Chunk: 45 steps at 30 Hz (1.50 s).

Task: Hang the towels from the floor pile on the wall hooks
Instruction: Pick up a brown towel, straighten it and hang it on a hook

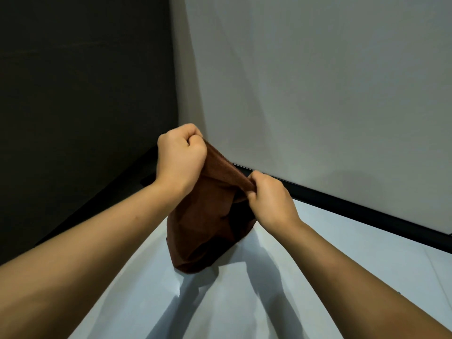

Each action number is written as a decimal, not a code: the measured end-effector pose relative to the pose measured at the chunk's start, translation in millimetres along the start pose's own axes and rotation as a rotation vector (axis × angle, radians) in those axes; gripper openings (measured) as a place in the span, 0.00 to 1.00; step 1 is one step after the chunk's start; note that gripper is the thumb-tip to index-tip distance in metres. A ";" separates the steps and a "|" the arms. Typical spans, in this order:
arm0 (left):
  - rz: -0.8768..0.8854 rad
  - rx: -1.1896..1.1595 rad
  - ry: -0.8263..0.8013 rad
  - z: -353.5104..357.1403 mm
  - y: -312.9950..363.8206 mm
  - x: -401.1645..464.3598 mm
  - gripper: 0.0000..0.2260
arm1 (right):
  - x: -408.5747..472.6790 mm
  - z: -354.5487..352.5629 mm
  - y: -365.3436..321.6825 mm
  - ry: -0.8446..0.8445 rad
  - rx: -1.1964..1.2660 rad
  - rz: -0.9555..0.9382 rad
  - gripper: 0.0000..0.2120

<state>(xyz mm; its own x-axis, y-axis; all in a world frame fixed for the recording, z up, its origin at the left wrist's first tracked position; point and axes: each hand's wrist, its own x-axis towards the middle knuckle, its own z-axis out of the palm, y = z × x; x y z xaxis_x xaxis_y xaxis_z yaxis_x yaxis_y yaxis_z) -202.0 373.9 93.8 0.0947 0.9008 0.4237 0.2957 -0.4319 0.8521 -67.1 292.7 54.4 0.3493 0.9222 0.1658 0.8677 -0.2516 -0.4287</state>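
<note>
Both fists — left hand at 10 o'clock, right hand at 4 — clench the brown terry towel; best keep its top edge taut for hooking.

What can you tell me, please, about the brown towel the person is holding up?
The brown towel looks like soft terry cloth, plain and dark, with a ribbed top edge. The left hand and the right hand each grip that top edge, the left higher, so it slants. The rest hangs loosely in folds in front of the pale floor, near a white wall. No hook is in view.
</note>
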 end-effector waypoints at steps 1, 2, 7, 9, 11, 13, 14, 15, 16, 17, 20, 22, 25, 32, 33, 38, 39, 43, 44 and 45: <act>-0.003 -0.001 0.020 -2.7 -0.4 2.1 0.11 | 2.4 0.2 1.1 0.002 0.001 0.002 0.06; -0.006 -0.005 0.041 -5.8 0.1 4.9 0.10 | 5.4 1.5 2.7 -0.003 0.000 0.012 0.06; -0.008 -0.104 0.103 -21.8 14.4 22.5 0.15 | 6.7 20.3 16.5 -0.083 0.052 0.168 0.06; -0.018 -0.144 0.133 -27.2 19.9 27.4 0.16 | 3.1 26.5 23.1 -0.067 0.053 0.188 0.08; -0.031 -0.137 0.158 -30.6 18.5 30.1 0.17 | 1.3 25.8 28.0 0.019 0.171 0.227 0.08; -0.038 -0.055 0.143 -34.1 8.9 27.7 0.16 | 1.3 17.5 28.5 0.128 0.402 0.302 0.07; -0.035 0.017 0.115 -36.3 0.2 25.2 0.16 | 2.3 12.4 28.4 0.179 0.494 0.337 0.07; -0.015 0.112 0.072 -39.1 -10.8 22.6 0.14 | 4.1 6.5 27.4 0.221 0.549 0.358 0.08; 0.034 0.225 0.015 -42.7 -21.2 18.5 0.13 | 5.8 0.8 26.4 0.251 0.575 0.361 0.09; 0.136 0.354 -0.055 -46.9 -31.0 14.1 0.13 | 7.0 -4.6 24.9 0.270 0.587 0.346 0.11; 0.646 0.707 -0.427 -56.9 -47.5 5.2 0.17 | 10.7 -13.9 21.9 0.288 0.556 0.288 0.14; 0.819 0.829 -0.642 -58.2 -51.7 1.6 0.18 | 10.5 -18.3 22.1 0.309 0.501 0.255 0.14; 0.821 0.894 -0.542 -55.9 -55.4 3.5 0.19 | 5.9 -27.7 30.5 0.263 0.220 0.114 0.12; 0.464 1.052 -0.313 -65.1 -62.1 10.9 0.16 | -4.5 -32.6 43.9 0.085 -0.543 -0.423 0.23; 0.443 1.038 -0.295 -64.0 -61.9 11.2 0.16 | -4.0 -32.1 44.4 0.083 -0.566 -0.398 0.21; 0.583 0.933 -0.192 -60.4 -58.1 18.8 0.18 | 7.8 -45.6 42.8 0.196 -0.447 -0.076 0.08; 0.563 0.924 -0.180 -60.6 -55.9 19.2 0.18 | 9.0 -49.7 40.9 0.223 -0.404 -0.041 0.08; 0.329 0.836 -0.098 -64.3 -46.1 20.2 0.13 | 17.0 -66.8 43.1 0.342 -0.210 0.111 0.14; 0.272 0.825 -0.082 -66.1 -46.0 20.5 0.12 | 17.9 -70.3 44.3 0.371 -0.177 0.125 0.15; 0.230 0.823 -0.071 -67.8 -45.9 20.6 0.13 | 19.1 -72.9 46.8 0.392 -0.152 0.123 0.15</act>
<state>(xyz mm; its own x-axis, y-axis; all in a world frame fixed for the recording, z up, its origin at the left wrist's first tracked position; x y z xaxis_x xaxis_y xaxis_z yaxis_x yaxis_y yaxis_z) -278.1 409.3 84.3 0.2879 0.8075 0.5148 0.8550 -0.4589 0.2416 5.9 277.1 102.3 0.5354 0.7090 0.4589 0.8434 -0.4197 -0.3356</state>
